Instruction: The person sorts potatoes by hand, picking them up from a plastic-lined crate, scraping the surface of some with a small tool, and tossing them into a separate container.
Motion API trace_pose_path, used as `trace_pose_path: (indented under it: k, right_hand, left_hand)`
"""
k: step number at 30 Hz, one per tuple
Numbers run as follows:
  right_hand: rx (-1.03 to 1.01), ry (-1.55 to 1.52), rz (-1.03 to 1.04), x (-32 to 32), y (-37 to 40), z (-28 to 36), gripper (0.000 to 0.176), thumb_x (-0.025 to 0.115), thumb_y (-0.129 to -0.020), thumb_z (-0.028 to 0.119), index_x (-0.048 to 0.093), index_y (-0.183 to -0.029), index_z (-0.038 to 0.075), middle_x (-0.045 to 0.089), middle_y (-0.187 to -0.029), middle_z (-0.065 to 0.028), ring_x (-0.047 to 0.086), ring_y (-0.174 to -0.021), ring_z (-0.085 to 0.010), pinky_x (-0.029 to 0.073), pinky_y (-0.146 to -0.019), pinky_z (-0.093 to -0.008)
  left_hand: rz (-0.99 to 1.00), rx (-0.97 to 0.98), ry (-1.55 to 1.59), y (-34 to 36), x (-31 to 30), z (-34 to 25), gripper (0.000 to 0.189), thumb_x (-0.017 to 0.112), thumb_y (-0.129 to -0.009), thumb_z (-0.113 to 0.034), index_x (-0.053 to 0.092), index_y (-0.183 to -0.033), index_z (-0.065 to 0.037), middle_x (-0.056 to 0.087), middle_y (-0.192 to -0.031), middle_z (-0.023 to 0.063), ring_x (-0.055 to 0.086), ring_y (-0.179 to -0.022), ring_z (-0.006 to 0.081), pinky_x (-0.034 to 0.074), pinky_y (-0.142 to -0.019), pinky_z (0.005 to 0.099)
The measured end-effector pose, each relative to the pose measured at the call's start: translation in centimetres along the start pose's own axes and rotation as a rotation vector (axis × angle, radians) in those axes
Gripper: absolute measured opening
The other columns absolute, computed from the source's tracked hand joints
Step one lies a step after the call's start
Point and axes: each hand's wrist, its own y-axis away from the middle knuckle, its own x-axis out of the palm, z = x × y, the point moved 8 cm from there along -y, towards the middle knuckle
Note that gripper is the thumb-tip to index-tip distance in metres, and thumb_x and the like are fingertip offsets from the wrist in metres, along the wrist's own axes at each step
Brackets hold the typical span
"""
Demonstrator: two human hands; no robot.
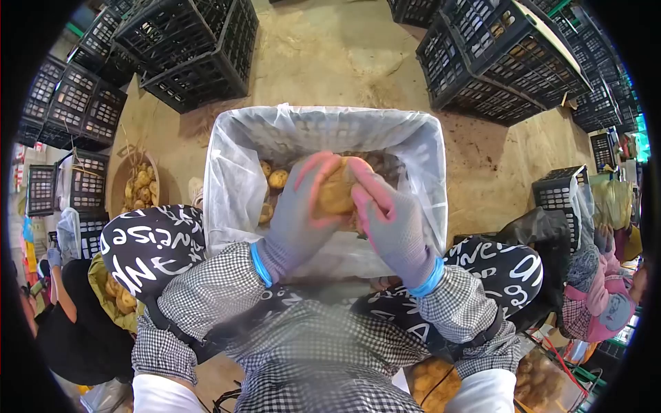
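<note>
A large potato is between my gloved hands, above a lined crate. My left hand, in a grey and pink glove, wraps around it from the left side. From the right, my right hand presses its bent fingers and thumb against the same potato. Beneath them stands the crate with a white plastic liner, folded over its rim. Smaller potatoes lie inside, to the left of my hands. The rest of the crate's contents is mostly hidden behind the gloves.
Black plastic crates are stacked at the back left, and more crates at the back right. A round basket of potatoes stands left. Loose potatoes lie at lower right. Other people sit at the left and right.
</note>
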Motion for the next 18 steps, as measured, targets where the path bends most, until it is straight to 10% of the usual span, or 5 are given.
trace_pose_path:
  k: [9,10,18]
  right_hand:
    - [-0.173,0.144,-0.065,-0.3,0.0,-0.1,0.037,0.058,-0.094,0.011,0.059,-0.131,0.009,0.057,-0.071,-0.0012,0.051,-0.063,-0.0047,0.046,-0.057,-0.0230]
    - [0.109,-0.010,-0.088,-1.3,-0.6,-1.6,0.038,0.058,-0.094,0.011,0.059,-0.132,0.009,0.058,-0.072,-0.0008,0.050,-0.063,-0.0054,0.046,-0.058,-0.0241]
    - [0.108,0.059,-0.083,-1.5,-1.0,-1.0,0.040,0.053,-0.097,0.005,0.056,-0.136,0.008,0.051,-0.071,0.0048,0.043,-0.060,-0.0017,0.040,-0.055,-0.0182]
  left_hand:
    - [0.030,-0.004,-0.051,0.2,0.3,0.3,0.083,0.081,-0.062,-0.007,0.045,-0.137,-0.006,0.045,-0.138,0.0164,0.046,-0.127,0.0350,0.039,-0.107,0.0409]
    - [0.030,-0.004,-0.077,0.2,0.4,0.1,0.085,0.083,-0.061,-0.008,0.046,-0.137,-0.006,0.046,-0.138,0.0162,0.047,-0.127,0.0341,0.040,-0.107,0.0405]
    - [0.049,0.031,-0.093,0.2,0.5,-0.2,0.080,0.079,-0.065,-0.006,0.044,-0.137,-0.005,0.045,-0.136,0.0170,0.045,-0.126,0.0364,0.038,-0.106,0.0423]
